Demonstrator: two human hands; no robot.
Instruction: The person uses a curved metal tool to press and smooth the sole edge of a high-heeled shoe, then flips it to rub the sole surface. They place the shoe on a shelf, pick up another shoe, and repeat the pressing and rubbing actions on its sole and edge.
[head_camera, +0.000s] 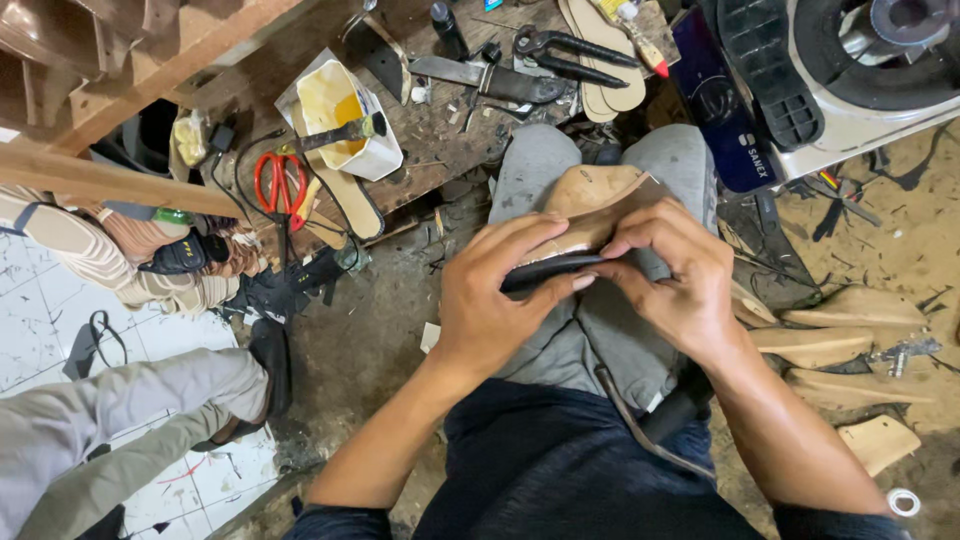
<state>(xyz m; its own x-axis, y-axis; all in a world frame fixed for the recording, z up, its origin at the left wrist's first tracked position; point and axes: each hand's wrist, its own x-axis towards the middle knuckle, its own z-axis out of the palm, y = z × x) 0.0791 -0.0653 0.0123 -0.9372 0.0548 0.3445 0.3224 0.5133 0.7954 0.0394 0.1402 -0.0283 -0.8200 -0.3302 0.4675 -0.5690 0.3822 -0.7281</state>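
Note:
Both hands grip a shoe on a tan wooden last (590, 195), resting on my grey-trousered knees. My left hand (495, 290) wraps the near end, thumb pressed on the dark sole edge (550, 270). My right hand (670, 275) pinches the same dark edge from the right, fingers curled over the tan upper. A dark curved tool handle (640, 420) lies in my lap below the hands.
A wooden bench ahead holds red-handled scissors (280, 182), a white glue tub with a brush (345, 115), a knife, pliers (570, 55) and insoles. Several wooden lasts (830, 345) lie on the floor at right. Another person's leg and shoe (150, 420) occupy the lower left.

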